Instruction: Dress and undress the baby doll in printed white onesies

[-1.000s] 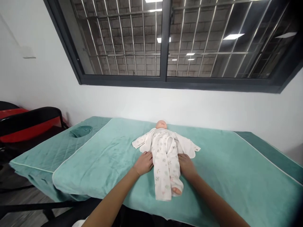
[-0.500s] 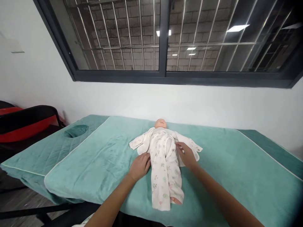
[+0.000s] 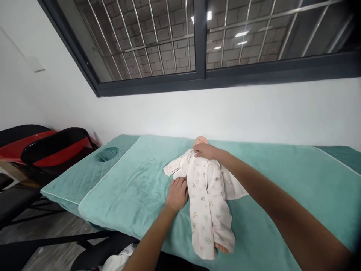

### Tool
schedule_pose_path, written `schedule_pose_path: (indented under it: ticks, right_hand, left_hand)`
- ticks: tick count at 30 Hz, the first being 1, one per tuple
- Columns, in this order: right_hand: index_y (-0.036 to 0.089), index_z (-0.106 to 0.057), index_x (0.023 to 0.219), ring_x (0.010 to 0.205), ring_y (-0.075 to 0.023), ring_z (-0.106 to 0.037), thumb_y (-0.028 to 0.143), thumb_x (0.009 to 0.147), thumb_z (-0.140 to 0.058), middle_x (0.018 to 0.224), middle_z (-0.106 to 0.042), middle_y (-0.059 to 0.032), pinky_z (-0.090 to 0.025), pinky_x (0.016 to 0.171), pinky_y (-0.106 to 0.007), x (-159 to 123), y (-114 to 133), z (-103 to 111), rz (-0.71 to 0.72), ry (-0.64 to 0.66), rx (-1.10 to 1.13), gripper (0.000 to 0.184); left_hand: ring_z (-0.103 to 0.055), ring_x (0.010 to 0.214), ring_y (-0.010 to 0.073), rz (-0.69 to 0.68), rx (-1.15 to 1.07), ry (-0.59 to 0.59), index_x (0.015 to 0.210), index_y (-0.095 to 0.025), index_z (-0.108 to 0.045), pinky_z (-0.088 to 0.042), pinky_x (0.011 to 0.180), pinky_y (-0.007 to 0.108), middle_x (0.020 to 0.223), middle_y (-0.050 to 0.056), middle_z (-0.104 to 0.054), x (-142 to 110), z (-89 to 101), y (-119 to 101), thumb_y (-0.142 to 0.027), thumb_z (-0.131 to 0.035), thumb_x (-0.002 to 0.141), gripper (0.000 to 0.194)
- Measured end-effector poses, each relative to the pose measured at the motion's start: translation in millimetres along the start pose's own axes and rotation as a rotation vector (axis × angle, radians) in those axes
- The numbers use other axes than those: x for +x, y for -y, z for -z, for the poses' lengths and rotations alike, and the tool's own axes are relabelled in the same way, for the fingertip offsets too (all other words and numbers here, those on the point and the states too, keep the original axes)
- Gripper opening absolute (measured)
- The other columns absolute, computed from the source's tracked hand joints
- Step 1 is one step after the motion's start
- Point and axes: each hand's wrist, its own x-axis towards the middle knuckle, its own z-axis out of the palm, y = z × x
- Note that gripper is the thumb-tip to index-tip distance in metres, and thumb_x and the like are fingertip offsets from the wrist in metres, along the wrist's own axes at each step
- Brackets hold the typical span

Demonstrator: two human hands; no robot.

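Far off to the left of the doll (image 3: 200,140), two black chairs (image 3: 56,145) with red panels stand side by side, partly overlapping in my sight. Nearer to the doll, though well apart from it on the same side, a round hole (image 3: 106,154) opens in the quilted end of the teal bed (image 3: 138,188). On the near side of the doll, down to its left, I see a bunched white cloth (image 3: 120,259) beside my forearm.

My left hand (image 3: 177,192) rests palm down on the bed just to the left of the doll's middle, its fingers lying close together and nearly flat, the fingertips by the edge of the clothing.

The doll lies on its back on the bed, its head toward the wall (image 3: 169,116) and its legs toward me. It wears a white printed outfit (image 3: 201,197), with one sleeve spread out to the left of its body and a foot (image 3: 221,247) showing at the near end. My right hand (image 3: 207,151) reaches across the doll's upper chest to the collar, just below the head, fingers bent; I cannot tell whether they pinch the fabric. Beyond the doll, above it on the wall, is a dark-framed window (image 3: 149,83) with metal bars.
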Motion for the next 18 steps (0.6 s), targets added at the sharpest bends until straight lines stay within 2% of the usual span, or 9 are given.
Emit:
schedule_pose_path:
  ticks: [2, 6, 9, 11, 14, 17, 18]
  right_hand:
    - [0.02, -0.058, 0.091, 0.081, -0.0199, -0.06, 0.032, 0.09, -0.059, 0.088, -0.069, -0.0065, -0.038, 0.071, -0.026, 9.4, 3.8, -7.8, -0.042, -0.017, -0.031, 0.013]
    - [0.019, -0.057, 0.096, 0.083, -0.0248, -0.061, 0.03, 0.09, -0.06, 0.083, -0.068, -0.0103, -0.039, 0.072, -0.03, 25.8, 10.8, -21.3, -0.158, -0.099, -0.068, 0.013]
    - [0.019, -0.058, 0.099, 0.088, -0.0251, -0.062, 0.031, 0.089, -0.06, 0.091, -0.069, -0.0102, -0.042, 0.075, -0.031, 23.2, 12.3, -27.3, -0.24, -0.203, -0.06, 0.016]
    - [0.019, -0.058, 0.106, 0.098, -0.025, -0.062, 0.034, 0.091, -0.056, 0.104, -0.069, -0.0107, -0.044, 0.079, -0.032, 10.8, 14.0, -31.7, -0.28, -0.293, -0.047, 0.021]
    - [0.018, -0.055, 0.122, 0.121, -0.0245, -0.054, 0.035, 0.097, -0.046, 0.129, -0.061, -0.013, -0.043, 0.097, -0.036, -22.2, 21.9, -44.1, -0.279, -0.44, -0.031, 0.032]
    - [0.019, -0.055, 0.131, 0.136, -0.0249, -0.043, 0.035, 0.098, -0.043, 0.144, -0.052, -0.0128, -0.033, 0.113, -0.043, -68.2, 38.8, -65.6, -0.13, -0.561, 0.032, 0.039]
    - [0.02, -0.055, 0.132, 0.14, -0.0267, -0.038, 0.036, 0.097, -0.045, 0.147, -0.049, -0.012, -0.029, 0.116, -0.048, -85.5, 46.8, -73.8, -0.062, -0.548, 0.038, 0.039]
  left_hand:
    - [-0.052, 0.105, 0.0272, 0.007, 0.007, 0.012, 0.108, -0.019, -0.06, -0.041, 0.089, 0.042, 0.116, 0.011, -0.06, -0.2, -0.3, -0.4, -0.022, -0.049, 0.09, 0.021]
    - [-0.051, 0.107, 0.0274, 0.023, 0.014, 0.033, 0.107, -0.019, -0.061, -0.04, 0.09, 0.043, 0.118, 0.011, -0.06, 0.0, 0.6, -1.1, -0.023, -0.051, 0.089, 0.021]
    - [-0.051, 0.109, 0.0279, 0.027, 0.015, 0.031, 0.107, -0.019, -0.061, -0.04, 0.09, 0.043, 0.12, 0.012, -0.059, 0.8, 1.6, -1.3, -0.023, -0.052, 0.089, 0.021]
    - [-0.052, 0.109, 0.0282, 0.026, 0.007, 0.031, 0.107, -0.019, -0.062, -0.041, 0.09, 0.043, 0.12, 0.012, -0.06, 1.3, 2.5, -1.4, -0.024, -0.052, 0.089, 0.021]
    - [-0.053, 0.109, 0.0289, 0.024, -0.011, 0.036, 0.107, -0.019, -0.062, -0.041, 0.09, 0.044, 0.119, 0.012, -0.06, 1.4, 4.1, -1.7, -0.024, -0.052, 0.089, 0.021]
    - [-0.054, 0.111, 0.0291, 0.032, -0.032, 0.015, 0.11, -0.021, -0.061, -0.041, 0.091, 0.045, 0.122, 0.012, -0.06, 1.0, 4.3, -1.3, -0.024, -0.051, 0.09, 0.023]
    - [-0.054, 0.112, 0.0288, 0.046, -0.039, -0.006, 0.112, -0.021, -0.061, -0.04, 0.093, 0.045, 0.124, 0.012, -0.06, 1.1, 3.6, -0.7, -0.023, -0.05, 0.091, 0.024]
